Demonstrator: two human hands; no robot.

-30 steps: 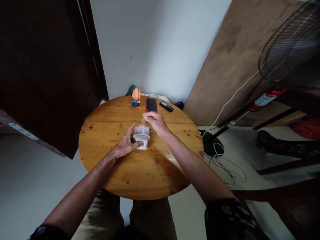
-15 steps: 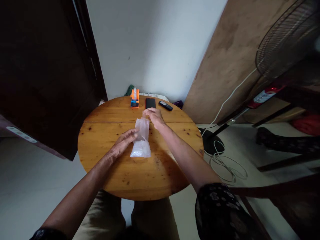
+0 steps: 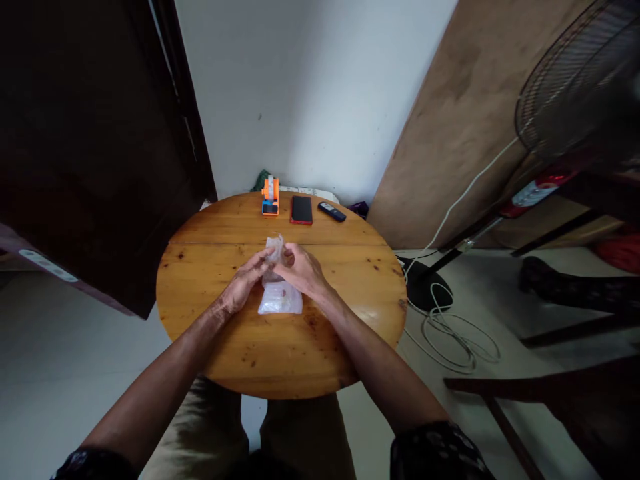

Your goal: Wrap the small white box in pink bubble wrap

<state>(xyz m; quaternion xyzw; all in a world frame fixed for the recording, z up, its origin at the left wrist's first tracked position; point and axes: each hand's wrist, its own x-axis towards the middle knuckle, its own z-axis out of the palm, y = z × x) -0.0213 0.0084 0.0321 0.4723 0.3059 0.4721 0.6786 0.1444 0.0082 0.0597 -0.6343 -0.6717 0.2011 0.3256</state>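
Handling a translucent white bubble-wrap pouch (image 3: 280,300), lying near the centre of a round, varnished wooden table (image 3: 350,273), with its upper end lifted. Touching that end from eight o'clock with the left hand (image 3: 247,279), with fingers nearly straight; meeting it from four o'clock with the right hand (image 3: 305,271), with index finger curled and thumb stretched across. Cannot tell whether gripping firmly with either. Lying beyond, toward twelve o'clock: an orange-and-blue plastic tape dispenser (image 3: 271,206), then a flat, black, red-edged phone (image 3: 301,210); toward one o'clock, a slim, dark, remote-like handset (image 3: 332,212).
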